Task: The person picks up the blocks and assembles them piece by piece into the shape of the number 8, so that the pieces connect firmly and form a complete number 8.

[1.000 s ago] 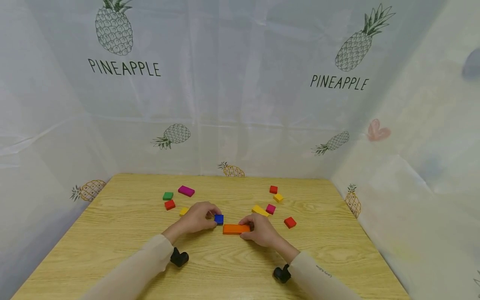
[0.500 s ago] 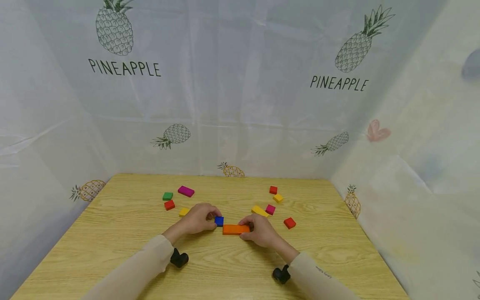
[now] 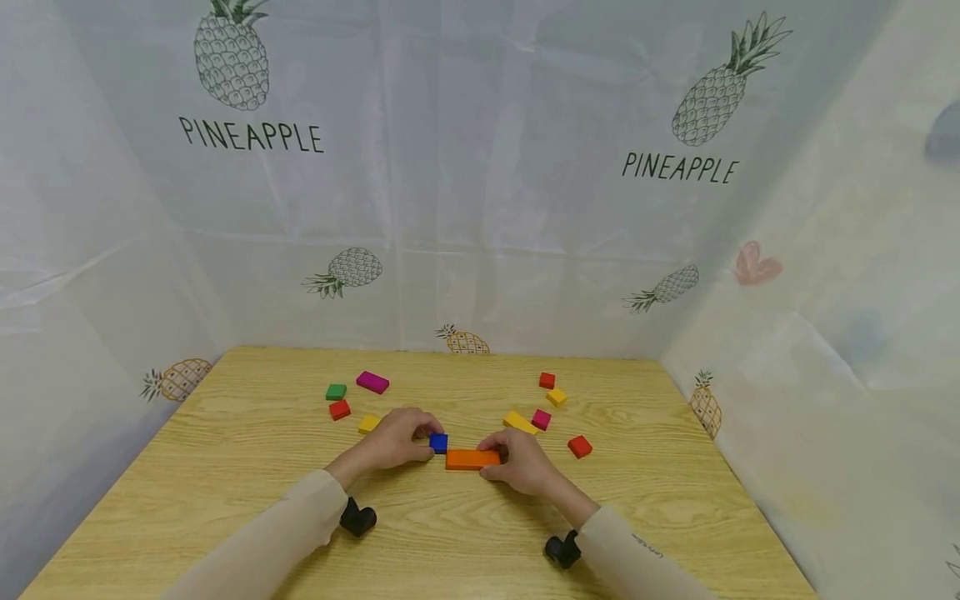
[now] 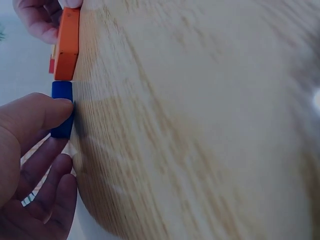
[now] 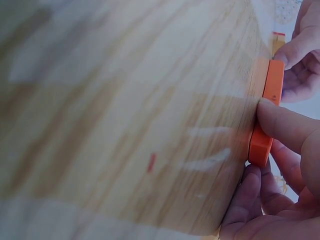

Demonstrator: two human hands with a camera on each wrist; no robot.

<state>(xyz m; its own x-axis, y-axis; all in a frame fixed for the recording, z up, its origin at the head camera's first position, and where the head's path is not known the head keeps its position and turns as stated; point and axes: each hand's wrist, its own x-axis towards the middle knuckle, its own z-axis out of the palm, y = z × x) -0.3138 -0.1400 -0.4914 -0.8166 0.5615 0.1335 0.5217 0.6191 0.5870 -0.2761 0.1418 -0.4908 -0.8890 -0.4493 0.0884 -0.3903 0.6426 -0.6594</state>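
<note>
In the head view my left hand (image 3: pixel 395 437) pinches a small blue block (image 3: pixel 438 443) between thumb and fingers, low on the tabletop. Just right of it lies a long orange block (image 3: pixel 467 459), its right end held by my right hand (image 3: pixel 521 460). The left wrist view has the blue block (image 4: pixel 62 92) close against the end of the orange block (image 4: pixel 68 45), with my thumb on its near side. From the right wrist, my thumb presses the near side of the orange block (image 5: pixel 264 135) while the fingers curl behind it.
Left of the hands lie a green block (image 3: pixel 336 392), a red block (image 3: pixel 340 409), a purple block (image 3: pixel 372 382) and a yellow block (image 3: pixel 368 425). To the right are a long yellow block (image 3: pixel 521 422), a magenta block (image 3: pixel 542 419) and several others. A patterned curtain (image 3: pixel 480 208) surrounds the table.
My left hand has brought the blue block slightly nearer, toward the left end of the orange block, then stayed there. The right hand and orange block have hardly moved.
</note>
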